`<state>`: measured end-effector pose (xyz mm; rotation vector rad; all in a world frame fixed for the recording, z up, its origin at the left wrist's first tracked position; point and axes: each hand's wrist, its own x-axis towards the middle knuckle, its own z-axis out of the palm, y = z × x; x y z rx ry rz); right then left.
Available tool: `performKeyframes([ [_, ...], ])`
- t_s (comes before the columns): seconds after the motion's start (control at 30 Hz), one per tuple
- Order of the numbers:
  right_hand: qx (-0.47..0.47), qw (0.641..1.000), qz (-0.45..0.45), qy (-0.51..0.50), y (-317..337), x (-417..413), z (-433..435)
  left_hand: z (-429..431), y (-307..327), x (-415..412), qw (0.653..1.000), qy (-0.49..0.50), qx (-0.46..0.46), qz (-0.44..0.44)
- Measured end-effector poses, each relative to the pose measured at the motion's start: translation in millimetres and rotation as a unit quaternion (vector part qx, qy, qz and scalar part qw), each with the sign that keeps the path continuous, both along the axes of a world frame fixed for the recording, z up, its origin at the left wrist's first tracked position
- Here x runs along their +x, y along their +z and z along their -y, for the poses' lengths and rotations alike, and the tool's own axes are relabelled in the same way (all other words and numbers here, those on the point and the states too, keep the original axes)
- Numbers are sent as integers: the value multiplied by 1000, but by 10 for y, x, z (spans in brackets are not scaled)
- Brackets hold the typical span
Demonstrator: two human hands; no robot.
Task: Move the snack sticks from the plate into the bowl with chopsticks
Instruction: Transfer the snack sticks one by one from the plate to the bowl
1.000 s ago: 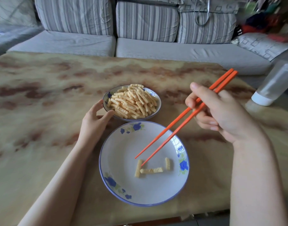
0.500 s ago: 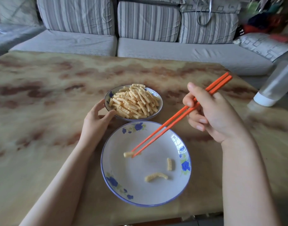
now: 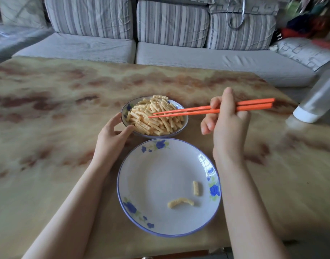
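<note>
Two pale ridged snack sticks (image 3: 181,202) remained on the blue-flowered white plate (image 3: 141,217).
Right hand (image 3: 228,124) gripped orange chopsticks (image 3: 188,111) over the heaped bowl (image 3: 185,122); left hand (image 3: 111,139) cupped its rim.

Glossy glazed plate (image 3: 151,184); ridged snack sticks (image 3: 156,116); smooth orange chopsticks (image 3: 250,105); marble-look table (image 3: 48,128).

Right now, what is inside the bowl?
The bowl holds a heap of ridged yellow snack sticks, reaching above its rim. The orange chopsticks hover over the heap, tips apart. The bowl's bottom is covered by the sticks, so it cannot be seen.
</note>
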<state>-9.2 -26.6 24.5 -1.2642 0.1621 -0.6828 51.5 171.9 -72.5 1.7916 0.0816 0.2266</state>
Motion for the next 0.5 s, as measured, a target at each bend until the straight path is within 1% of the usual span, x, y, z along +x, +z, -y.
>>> performKeyframes([
  [0.2,-43,999,8,11,-116,50,-157,10,12,-17,1000,0,-11,0],
  [0.37,-42,999,10,19,-135,87,-173,11,25,-19,1000,0,-8,-3],
  [0.5,-71,997,12,39,-122,69,-134,11,19,-23,1000,-1,-8,0],
])
